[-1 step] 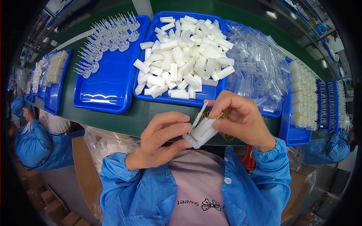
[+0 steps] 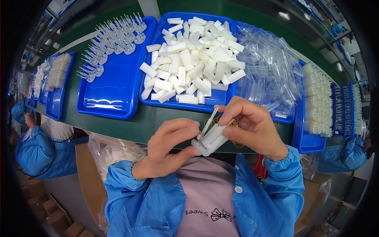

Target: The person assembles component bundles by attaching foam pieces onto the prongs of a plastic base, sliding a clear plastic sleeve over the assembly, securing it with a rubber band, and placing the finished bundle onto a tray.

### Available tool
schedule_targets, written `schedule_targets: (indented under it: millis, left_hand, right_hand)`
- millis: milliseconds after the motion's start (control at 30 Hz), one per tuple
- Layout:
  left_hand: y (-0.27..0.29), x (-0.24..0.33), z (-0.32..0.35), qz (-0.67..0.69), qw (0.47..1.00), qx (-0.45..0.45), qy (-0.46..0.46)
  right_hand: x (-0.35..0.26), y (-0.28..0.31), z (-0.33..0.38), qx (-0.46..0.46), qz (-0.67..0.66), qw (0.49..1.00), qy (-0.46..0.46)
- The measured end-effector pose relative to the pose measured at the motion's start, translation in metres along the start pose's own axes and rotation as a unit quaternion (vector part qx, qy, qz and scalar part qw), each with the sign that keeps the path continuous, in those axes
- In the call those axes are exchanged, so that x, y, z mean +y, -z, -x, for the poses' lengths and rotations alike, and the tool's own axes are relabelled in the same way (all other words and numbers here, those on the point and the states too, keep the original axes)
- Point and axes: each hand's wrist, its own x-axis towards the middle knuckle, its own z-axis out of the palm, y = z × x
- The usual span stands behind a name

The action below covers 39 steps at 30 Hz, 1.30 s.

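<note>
Above my lap, my left hand pinches a translucent round plastic base between thumb and fingers. Slender pale prongs rise from it, tilted up and to the right. White foam blocks lie lengthwise among the prongs, against the base. From the other side, my right hand is closed with thumb and fingertips on the upper end of the foam. Its fingertips partly hide that end, so I cannot tell exactly how the blocks sit there.
A blue tray holds several upright pronged bases. Beside it, another tray is heaped with white foam blocks. Clear plastic sleeves fill a third. Yellow rubber bands lie by my right hand. Finished-looking bundles stand at right.
</note>
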Motion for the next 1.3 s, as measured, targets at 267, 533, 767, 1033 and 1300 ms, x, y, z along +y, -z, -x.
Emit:
schedule_targets:
  millis: [267, 533, 767, 1033, 1300]
  left_hand:
    - [0.003, 0.000, 0.008, 0.052, 0.994, -0.019, 0.099]
    - [0.004, -0.001, -0.003, 0.006, 0.992, -0.021, 0.122]
    - [0.002, 0.003, -0.011, -0.005, 0.994, -0.021, 0.103]
    - [0.004, 0.011, -0.013, -0.154, 0.985, -0.061, -0.049]
    - [0.003, 0.014, -0.021, -0.162, 0.982, -0.079, -0.061]
  right_hand:
    - [0.000, -0.009, 0.009, 0.030, 0.040, 0.999, 0.019]
    - [-0.010, 0.040, -0.035, 0.078, 0.401, 0.903, 0.130]
    - [0.023, 0.072, -0.063, 0.161, 0.654, 0.705, 0.221]
    - [-0.003, 0.032, -0.033, 0.114, 0.007, 0.993, 0.010]
    - [0.000, 0.018, -0.024, 0.093, -0.112, 0.988, -0.044]
